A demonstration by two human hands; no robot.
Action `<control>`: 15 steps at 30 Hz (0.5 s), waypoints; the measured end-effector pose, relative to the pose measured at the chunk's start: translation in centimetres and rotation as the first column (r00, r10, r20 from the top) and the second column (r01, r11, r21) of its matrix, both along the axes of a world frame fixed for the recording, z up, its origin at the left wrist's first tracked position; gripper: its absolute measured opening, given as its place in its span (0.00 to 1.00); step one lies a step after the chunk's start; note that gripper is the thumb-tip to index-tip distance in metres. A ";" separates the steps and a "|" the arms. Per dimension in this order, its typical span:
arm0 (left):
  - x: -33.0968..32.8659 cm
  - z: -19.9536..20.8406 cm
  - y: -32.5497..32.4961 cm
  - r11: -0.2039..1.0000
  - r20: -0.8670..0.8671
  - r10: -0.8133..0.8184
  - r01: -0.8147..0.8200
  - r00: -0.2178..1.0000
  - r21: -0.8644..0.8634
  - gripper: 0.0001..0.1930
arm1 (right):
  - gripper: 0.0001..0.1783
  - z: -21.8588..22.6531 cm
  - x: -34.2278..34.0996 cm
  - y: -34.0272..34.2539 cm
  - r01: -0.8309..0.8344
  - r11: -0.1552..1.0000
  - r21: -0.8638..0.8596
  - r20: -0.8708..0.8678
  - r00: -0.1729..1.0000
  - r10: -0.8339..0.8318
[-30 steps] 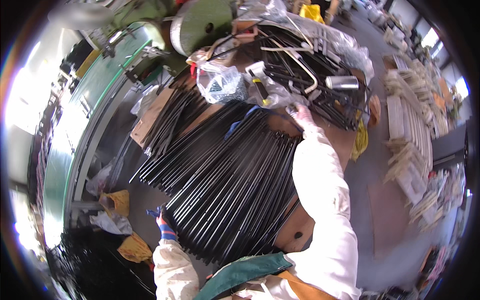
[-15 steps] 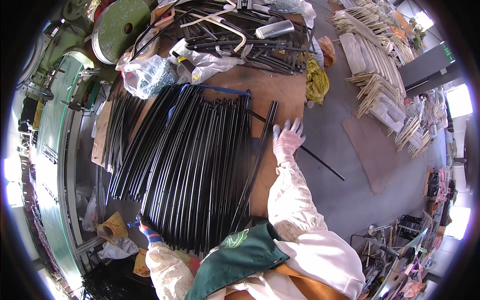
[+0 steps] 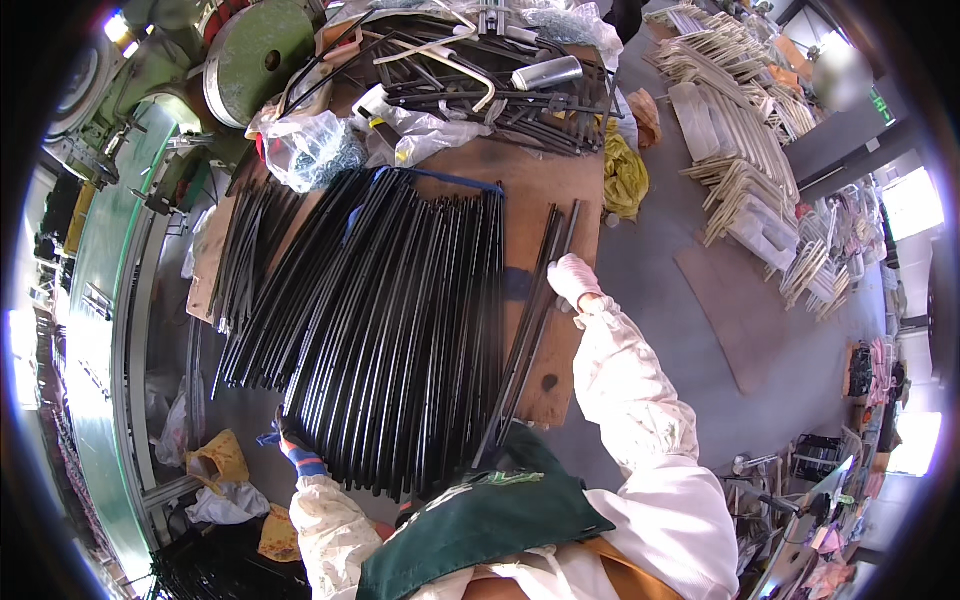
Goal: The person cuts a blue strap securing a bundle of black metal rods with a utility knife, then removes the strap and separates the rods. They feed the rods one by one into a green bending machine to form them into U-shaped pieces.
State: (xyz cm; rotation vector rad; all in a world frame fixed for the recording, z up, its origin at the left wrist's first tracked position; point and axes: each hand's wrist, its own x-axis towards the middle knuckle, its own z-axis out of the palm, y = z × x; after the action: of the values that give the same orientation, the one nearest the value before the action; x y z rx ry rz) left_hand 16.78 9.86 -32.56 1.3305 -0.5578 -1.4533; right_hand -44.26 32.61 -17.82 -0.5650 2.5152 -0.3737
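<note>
A wide layer of long black metal tubes [image 3: 385,330] lies side by side on a brown board [image 3: 545,385]. To its right lie a few separate tubes [image 3: 528,310], slightly slanted. My right hand [image 3: 573,281], in a pale glove, is closed around another black tube [image 3: 571,235] beside these, lined up roughly with them. At the layer's lower left corner is my left hand [image 3: 298,448], in a dark and blue striped glove. It is against or close to the tube ends, and its fingers are mostly hidden.
Bent dark tubes, a spray can [image 3: 547,73] and a clear bag of small parts [image 3: 312,150] crowd the board's far end. Green machinery [image 3: 262,60] stands far left. Yellow plastic [image 3: 624,175] hangs at the board's right edge. Pale frames [image 3: 735,140] are stacked on the floor beyond.
The tube that lay crosswise over the board's right edge has swung round beside the separate tubes. My right hand went from spread fingers to a grip on it. The left hand stays at the corner.
</note>
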 end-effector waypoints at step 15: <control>-3.2 3.2 1.1 0.984 0.044 0.178 -0.177 0.983 -0.028 0.13 | 0.14 2.7 10.1 -2.7 -0.759 0.514 0.399 0.069 0.584 0.809</control>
State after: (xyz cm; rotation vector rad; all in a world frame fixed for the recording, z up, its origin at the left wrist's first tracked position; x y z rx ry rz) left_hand 13.60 10.96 -29.36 1.3619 -0.4720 -1.2698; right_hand -34.19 29.91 -15.12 -1.5007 2.0355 0.5283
